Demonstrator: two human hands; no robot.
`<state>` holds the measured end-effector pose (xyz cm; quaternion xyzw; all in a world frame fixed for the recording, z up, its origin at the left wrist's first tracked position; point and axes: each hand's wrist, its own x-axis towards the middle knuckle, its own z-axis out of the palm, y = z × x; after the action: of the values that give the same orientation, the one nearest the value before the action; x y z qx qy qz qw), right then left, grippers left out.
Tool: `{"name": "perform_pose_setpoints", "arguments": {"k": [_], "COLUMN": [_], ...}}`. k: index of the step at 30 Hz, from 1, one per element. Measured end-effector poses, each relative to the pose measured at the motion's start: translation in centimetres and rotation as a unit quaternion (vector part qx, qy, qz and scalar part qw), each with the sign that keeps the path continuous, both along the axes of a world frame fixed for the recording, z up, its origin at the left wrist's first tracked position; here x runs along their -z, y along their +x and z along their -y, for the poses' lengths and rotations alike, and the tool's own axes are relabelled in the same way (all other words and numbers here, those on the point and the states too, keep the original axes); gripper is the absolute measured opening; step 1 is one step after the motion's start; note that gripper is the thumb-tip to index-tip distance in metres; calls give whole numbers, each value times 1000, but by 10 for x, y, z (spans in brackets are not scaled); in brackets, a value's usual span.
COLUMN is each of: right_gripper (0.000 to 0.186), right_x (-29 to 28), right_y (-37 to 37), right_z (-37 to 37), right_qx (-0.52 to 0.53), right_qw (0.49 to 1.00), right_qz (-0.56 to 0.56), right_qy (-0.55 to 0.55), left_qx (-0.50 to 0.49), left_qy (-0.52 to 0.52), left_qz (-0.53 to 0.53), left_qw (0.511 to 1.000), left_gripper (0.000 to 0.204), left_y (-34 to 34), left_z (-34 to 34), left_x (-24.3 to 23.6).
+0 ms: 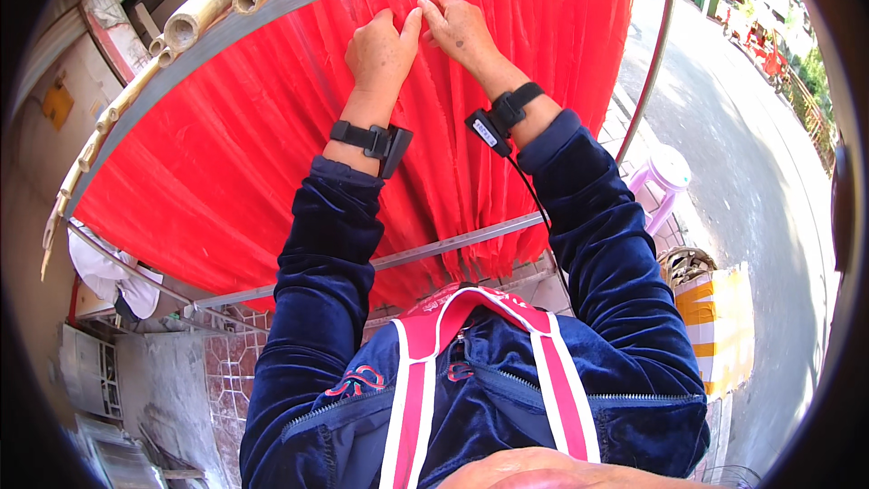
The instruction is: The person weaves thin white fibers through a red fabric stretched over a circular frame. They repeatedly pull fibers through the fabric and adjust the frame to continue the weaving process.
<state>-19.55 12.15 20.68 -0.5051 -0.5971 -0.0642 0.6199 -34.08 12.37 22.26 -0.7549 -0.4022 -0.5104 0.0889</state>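
A large sheet of red cloth [244,154] hangs in folds from a metal frame [118,118], filling the space in front of me. Both my hands are raised against its upper middle part. My left hand [378,52] is closed, its thumb pointing up and right toward the other hand. Close beside it, my right hand [460,32] is bent inward with thumb and fingers drawn together. The fingertips of the two hands almost meet; whatever lies between them is hidden or too small to make out. Black straps with small devices sit on both wrists.
Bamboo poles [204,18] lie along the frame's top rail. A lower metal bar [453,243] crosses in front of my body. To the right stand a purple-white stool [665,172], a taped cardboard box [715,326] and a basket [685,266], beside a paved road [769,217].
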Motion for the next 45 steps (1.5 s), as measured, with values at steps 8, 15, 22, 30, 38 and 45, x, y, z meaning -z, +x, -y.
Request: {"name": "perform_pose_setpoints", "arguments": {"k": [8,15,22,30,38,45], "right_gripper": [40,38,47,47,39,35], "right_x": [-33,-30,-4,50,91,85], "right_y": [9,50,29,19,58,78], "right_z": [-16,-15,-8,-24,-36,-6], "right_qx": [94,116,103,118,52,156], "right_qw": [989,990,991,975,995,986], "right_qz": [111,67,80,123,18,0], "right_qy": [0,47,9,-145,-82,-51], "left_qx": [32,2,-28,11,11,-56], "left_qy": [9,34,33,-28,-43,-45], "left_qz": [18,45,7,0,12,14], "left_qw": [999,998,999,1000,999,997], "left_gripper": [40,42,44,46,44,40], "left_y": [-3,-37,-24,-3,-27,-63], "left_z": [-14,-20,-17,-21,-38,-38], "left_x": [7,1,11,85,123,111]}}
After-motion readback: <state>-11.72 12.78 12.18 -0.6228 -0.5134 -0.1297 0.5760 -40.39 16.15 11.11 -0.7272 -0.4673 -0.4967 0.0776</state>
